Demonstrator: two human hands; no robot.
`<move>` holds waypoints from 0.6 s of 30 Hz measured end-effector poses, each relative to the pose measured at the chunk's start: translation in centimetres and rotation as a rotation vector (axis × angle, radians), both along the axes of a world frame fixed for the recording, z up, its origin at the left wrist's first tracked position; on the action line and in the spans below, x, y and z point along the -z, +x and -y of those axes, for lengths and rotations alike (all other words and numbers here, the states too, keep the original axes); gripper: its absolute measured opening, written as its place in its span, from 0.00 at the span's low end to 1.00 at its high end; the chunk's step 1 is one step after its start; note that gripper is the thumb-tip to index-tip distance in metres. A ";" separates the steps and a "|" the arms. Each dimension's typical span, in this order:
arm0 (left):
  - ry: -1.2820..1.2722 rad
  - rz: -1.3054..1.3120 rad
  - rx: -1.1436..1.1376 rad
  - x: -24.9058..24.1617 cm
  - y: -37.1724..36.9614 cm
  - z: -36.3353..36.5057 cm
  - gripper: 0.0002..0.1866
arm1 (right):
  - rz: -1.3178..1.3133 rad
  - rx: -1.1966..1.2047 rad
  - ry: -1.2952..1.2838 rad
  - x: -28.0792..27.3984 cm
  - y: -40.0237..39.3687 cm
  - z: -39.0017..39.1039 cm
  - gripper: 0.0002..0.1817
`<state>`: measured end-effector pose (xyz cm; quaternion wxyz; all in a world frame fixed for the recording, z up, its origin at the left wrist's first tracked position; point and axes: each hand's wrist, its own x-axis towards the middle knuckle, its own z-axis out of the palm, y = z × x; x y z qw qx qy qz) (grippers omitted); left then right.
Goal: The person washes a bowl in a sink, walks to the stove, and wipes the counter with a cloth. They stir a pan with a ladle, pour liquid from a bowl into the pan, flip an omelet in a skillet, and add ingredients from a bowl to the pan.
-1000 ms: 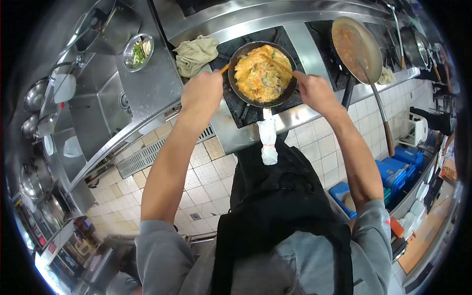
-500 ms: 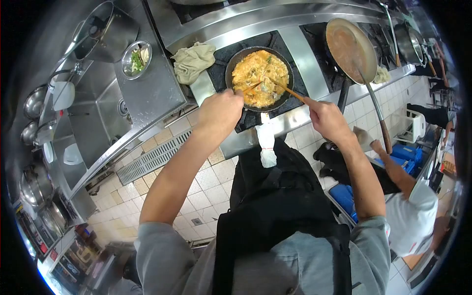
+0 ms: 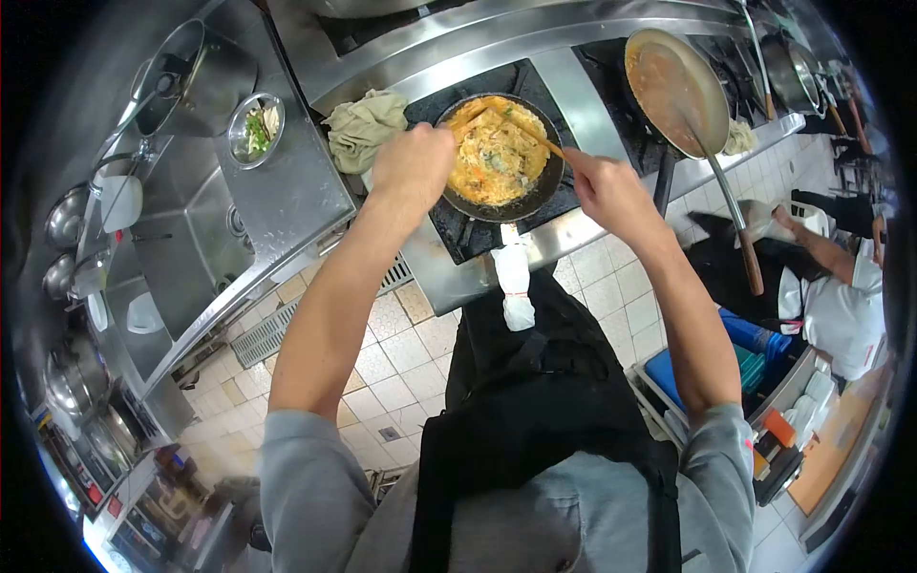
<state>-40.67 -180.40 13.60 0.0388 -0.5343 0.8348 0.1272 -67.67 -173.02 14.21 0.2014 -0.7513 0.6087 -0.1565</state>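
Note:
A dark frying pan (image 3: 538, 199) sits on the burner with a yellow-orange egg mixture (image 3: 497, 170) in it. My left hand (image 3: 413, 170) is closed around a wooden spatula (image 3: 472, 124) at the pan's left rim. My right hand (image 3: 611, 191), at the pan's right, grips a second wooden spatula (image 3: 541, 139). Both tools reach into the far side of the food, their ends close together. The pan's handle, wrapped in white cloth (image 3: 514, 277), points toward my body, and neither hand touches it.
A crumpled green cloth (image 3: 361, 129) lies left of the burner. On the left counter stands a metal bowl (image 3: 255, 132) with chopped greens. Right of me, a larger pan (image 3: 712, 134) of brown sauce holds a ladle (image 3: 734, 210). A co-worker (image 3: 841, 310) stands at the right.
Both hands have moved the spatulas from the middle of the food to its far side. My left hand has shifted up and left. The co-worker has moved farther right.

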 end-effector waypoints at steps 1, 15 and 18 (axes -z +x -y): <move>0.022 0.002 -0.029 0.6 0.2 0.3 0.11 | 0.002 0.000 0.001 0.9 0.0 0.4 0.15; 0.127 0.022 -0.043 -2.2 4.5 -6.2 0.14 | 0.067 -0.015 0.069 -1.4 -1.3 -2.4 0.19; 0.157 0.038 -0.054 0.4 3.8 -6.3 0.14 | 0.083 -0.117 0.040 0.7 0.0 -4.3 0.19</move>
